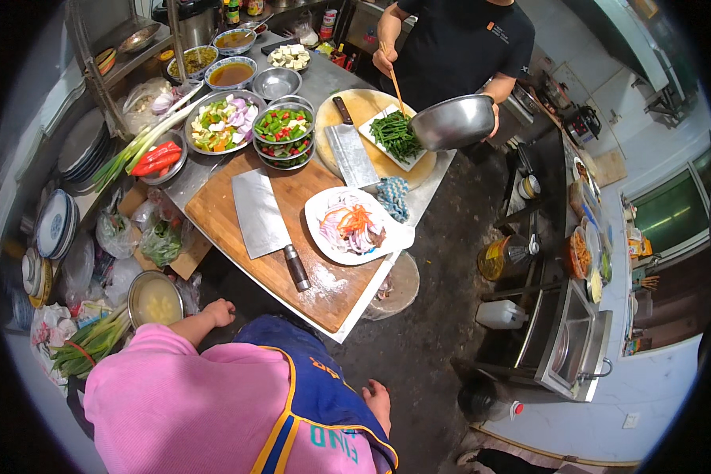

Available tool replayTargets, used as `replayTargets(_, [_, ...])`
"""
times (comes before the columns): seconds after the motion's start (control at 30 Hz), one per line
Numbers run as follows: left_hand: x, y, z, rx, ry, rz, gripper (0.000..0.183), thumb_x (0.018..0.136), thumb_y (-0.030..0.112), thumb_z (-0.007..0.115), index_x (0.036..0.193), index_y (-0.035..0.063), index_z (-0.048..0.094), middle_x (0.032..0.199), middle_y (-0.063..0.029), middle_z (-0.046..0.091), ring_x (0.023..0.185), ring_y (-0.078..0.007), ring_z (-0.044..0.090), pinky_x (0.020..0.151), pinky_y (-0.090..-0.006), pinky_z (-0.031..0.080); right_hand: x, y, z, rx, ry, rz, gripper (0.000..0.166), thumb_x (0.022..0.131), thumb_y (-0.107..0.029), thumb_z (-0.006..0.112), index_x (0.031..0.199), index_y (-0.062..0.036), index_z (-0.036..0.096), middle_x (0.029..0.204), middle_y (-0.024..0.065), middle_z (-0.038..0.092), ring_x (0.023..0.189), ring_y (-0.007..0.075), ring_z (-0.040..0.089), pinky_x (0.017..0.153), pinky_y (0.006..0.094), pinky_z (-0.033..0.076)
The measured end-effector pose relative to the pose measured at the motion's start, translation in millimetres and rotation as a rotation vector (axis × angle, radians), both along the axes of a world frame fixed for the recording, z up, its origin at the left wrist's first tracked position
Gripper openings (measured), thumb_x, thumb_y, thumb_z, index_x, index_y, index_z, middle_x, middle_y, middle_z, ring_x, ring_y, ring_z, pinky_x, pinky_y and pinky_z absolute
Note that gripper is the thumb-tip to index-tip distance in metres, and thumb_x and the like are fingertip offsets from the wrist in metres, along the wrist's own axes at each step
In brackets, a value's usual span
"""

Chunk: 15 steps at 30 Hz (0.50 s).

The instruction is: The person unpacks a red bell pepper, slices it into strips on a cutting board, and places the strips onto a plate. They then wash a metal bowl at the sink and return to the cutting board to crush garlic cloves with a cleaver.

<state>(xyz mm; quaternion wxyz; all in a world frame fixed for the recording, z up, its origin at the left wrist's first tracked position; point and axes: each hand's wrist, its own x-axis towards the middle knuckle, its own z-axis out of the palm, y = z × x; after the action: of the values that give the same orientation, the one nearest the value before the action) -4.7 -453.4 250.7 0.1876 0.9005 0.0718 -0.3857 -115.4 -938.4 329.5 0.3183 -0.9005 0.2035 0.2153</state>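
Observation:
My left hand hangs below the near edge of a wooden cutting board, holding nothing, its fingers loosely bent. Low at my right side is my right hand, also without anything in it. On the board lies a cleaver, its dark wooden handle pointing towards me. Right of it, a white plate carries sliced purple onion with orange-red strips on top. A steel bowl with pale pieces in liquid stands left of my left hand.
Across the table a person tilts a steel bowl, chopsticks over greens. A second cleaver lies on a round board. Stacked bowls of chopped peppers stand left. A round block sits under the table's right corner.

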Motion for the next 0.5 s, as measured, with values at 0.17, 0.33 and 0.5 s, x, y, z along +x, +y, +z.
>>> replayTargets(0.17, [14, 14, -16, -0.046, 0.006, -0.016, 0.038, 0.076, 0.031, 0.058, 0.111, 0.0158, 0.059, 0.116, -0.0141, 0.053, 0.109, -0.0287, 0.050, 0.094, -0.0355, 0.040, 1, 12, -3, 0.000, 0.019, -0.037, 0.040, 0.076, -0.022, 0.063, 0.113, -0.0061, 0.056, 0.106, 0.0170, 0.058, 0.091, 0.0273, 0.060, 0.080, 0.0355, 0.047])
replayTargets(0.33, [31, 21, -5, -0.048, 0.034, 0.005, 0.039, 0.076, 0.032, 0.057, 0.111, 0.0152, 0.059, 0.116, -0.0137, 0.053, 0.110, -0.0283, 0.050, 0.095, -0.0352, 0.040, 11, 29, 5, -0.027, 0.025, -0.028, 0.040, 0.076, -0.021, 0.063, 0.112, -0.0059, 0.057, 0.104, 0.0168, 0.058, 0.088, 0.0273, 0.060, 0.078, 0.0354, 0.048])
replayTargets(0.5, [39, 40, -8, -0.045, 0.018, -0.003, 0.039, 0.075, 0.031, 0.057, 0.110, 0.0143, 0.059, 0.116, -0.0142, 0.053, 0.108, -0.0287, 0.051, 0.094, -0.0352, 0.041, 29, 49, 15, -0.024, 0.000, 0.015, 0.037, 0.077, -0.016, 0.062, 0.111, -0.0032, 0.056, 0.106, 0.0191, 0.059, 0.093, 0.0308, 0.060, 0.081, 0.0358, 0.047])
